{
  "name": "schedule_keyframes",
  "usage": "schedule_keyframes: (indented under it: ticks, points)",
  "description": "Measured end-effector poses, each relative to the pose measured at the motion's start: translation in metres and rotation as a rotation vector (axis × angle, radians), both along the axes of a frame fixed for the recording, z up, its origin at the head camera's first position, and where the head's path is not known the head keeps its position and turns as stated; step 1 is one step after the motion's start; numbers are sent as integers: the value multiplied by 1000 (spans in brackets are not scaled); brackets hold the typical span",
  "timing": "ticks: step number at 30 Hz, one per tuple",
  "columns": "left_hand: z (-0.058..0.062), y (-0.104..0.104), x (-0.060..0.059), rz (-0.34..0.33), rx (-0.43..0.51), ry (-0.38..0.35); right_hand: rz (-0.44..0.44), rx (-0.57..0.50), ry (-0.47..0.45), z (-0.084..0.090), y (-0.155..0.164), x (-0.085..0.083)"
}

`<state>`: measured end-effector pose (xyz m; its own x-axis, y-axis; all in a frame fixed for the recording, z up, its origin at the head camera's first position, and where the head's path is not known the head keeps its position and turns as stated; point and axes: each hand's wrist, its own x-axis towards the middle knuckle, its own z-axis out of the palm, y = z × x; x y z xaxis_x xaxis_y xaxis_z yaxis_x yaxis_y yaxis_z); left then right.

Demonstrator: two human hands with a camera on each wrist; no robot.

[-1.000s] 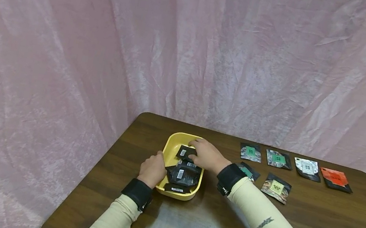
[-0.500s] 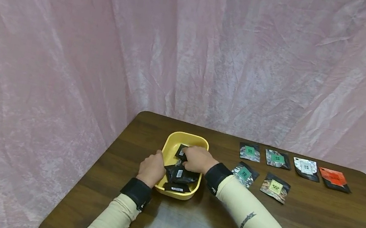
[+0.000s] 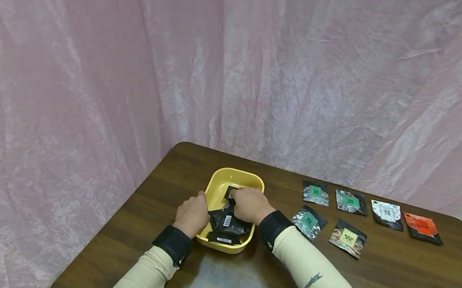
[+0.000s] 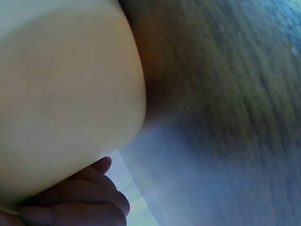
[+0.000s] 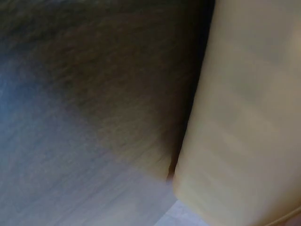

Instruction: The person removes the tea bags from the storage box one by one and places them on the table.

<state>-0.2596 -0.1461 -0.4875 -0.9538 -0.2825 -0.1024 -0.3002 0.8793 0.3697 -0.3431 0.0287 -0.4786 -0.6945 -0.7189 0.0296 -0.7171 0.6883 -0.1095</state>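
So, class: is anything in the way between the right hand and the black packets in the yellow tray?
Nothing visible. The right hand is already inside the yellow tray, resting on the black packets; its fingertips are hidden, so a grip cannot be confirmed.

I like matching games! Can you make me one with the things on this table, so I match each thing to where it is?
Things:
1. yellow tray
2. orange packet
3. left hand
4. right hand

Places:
A. far right of the packet row
B. inside the tray, on the black packets
C. gripping the tray's left rim
D. near the table's left edge

Pairs: 1-D, 2-A, 3-C, 4-B
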Motion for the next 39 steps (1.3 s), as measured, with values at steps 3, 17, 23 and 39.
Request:
schedule_keyframes:
  ticks: [3,17,23,39]
  points:
    - [1,1,0,2,-3,3,5,-17,10,0,1,1]
    - [2,3,1,7,-14,-1,0,-57,56,-1,4,1]
    - [-2,0,-2,4,-21,1,-14,-89,52,-3,3,0]
    - [2,1,2,3,-33,10,-136,-417,-50,12,11,6]
